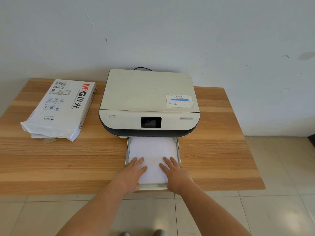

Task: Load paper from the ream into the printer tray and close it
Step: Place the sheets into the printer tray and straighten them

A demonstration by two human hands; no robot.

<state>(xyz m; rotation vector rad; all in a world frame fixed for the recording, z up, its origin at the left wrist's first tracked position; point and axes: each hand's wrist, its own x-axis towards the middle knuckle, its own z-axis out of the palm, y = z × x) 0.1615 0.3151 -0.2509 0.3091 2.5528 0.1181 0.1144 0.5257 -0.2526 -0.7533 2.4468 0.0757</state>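
Note:
A cream and black printer (149,103) sits at the back middle of a wooden table (221,150). Its paper tray (178,147) is pulled out toward me, with a stack of white paper (152,150) lying inside. My left hand (131,172) rests flat on the near left part of the paper, fingers spread. My right hand (175,172) lies flat on the near right part in the same way. Neither hand grips anything. The opened ream (59,108), white wrapper with red and black print, lies on the table left of the printer, its torn end facing me.
A black cable (143,68) leaves the printer's back toward the white wall. The tray's front lip (153,186) reaches the table's near edge. Bare wood lies on both sides of the tray. Tiled floor (281,167) shows below and to the right.

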